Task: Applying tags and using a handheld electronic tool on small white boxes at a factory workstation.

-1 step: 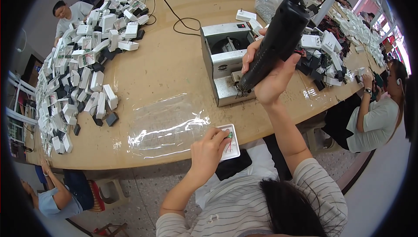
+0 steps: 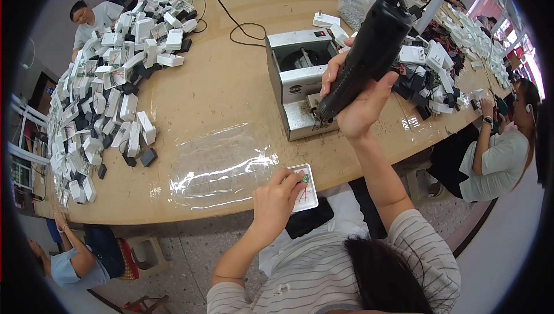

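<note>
Black plastic forms the electric screwdriver (image 2: 372, 43) closed in the right hand (image 2: 358, 115), some fingers hidden behind it; its top runs to the picture's edge, and its tip blurs against the metal-cased machine (image 2: 297, 112). The left hand (image 2: 273, 200), fingers curled, partly covers a white casing (image 2: 311, 201) at the table's (image 2: 219, 89) near edge; whether it pinches the green circuit board (image 2: 304, 179), I cannot tell.

Location type: electronics assembly workshop. Indicators: a long shared worktable (image 2: 213, 94) bearing heaps of white plastic housings (image 2: 128, 108); a green circuit board (image 2: 304, 179) with red wire inside an open white case (image 2: 309, 198) at the front edge; a black electric screwdriver (image 2: 369, 48); a metal-cased screw feeder (image 2: 276, 83); co-workers (image 2: 499, 161) seated around the table; a plastic stool (image 2: 156, 254) on speckled flooring (image 2: 186, 262).
</note>
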### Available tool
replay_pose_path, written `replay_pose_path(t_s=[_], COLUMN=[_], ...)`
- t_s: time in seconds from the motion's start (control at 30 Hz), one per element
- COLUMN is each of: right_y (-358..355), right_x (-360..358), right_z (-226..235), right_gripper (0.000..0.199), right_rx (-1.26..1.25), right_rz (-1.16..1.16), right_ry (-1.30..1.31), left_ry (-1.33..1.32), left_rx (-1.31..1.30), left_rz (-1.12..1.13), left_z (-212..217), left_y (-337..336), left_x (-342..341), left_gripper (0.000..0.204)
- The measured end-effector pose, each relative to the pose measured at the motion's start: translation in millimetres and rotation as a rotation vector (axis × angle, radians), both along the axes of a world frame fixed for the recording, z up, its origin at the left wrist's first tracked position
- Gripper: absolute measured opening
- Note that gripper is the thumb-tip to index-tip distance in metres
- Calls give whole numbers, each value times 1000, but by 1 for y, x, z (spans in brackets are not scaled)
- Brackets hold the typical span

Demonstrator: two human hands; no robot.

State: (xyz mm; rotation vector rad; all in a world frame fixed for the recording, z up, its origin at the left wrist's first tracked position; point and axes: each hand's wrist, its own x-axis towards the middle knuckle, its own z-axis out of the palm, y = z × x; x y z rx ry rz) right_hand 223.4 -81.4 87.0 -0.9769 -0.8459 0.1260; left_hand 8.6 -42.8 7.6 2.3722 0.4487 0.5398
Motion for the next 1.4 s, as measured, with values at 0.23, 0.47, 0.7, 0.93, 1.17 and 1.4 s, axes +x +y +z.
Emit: replay_pose_path(t_s=[0.23,0.47,0.7,0.93,1.17,1.4], right_y=[9,8,-5,-27,-50,-53], right_x=[-6,-2,11,-18,-65,-66], right_z=[-7,1,9,-4,-14,-31], right_gripper=[91,95,101,100,102,101], right_rx=[24,-115,-103,-60,-161,-219], right_rz=[-124,-9,291,261,342,367], right_ry=[-193,-226,-109,-12,-66,-28], left_ry=[2,6,-4,-29,-13,1], left_rx=[-3,-19,-42,-55,-41,-15], left_rz=[-19,-7,-62,-47,-45,-50], left_z=[-1,-6,-5,-10,-7,-5], left_y=[1,4,6,2,2,1], left_x=[-1,-1,2,3,3,4], left_gripper=[16,15,16,15,18,18])
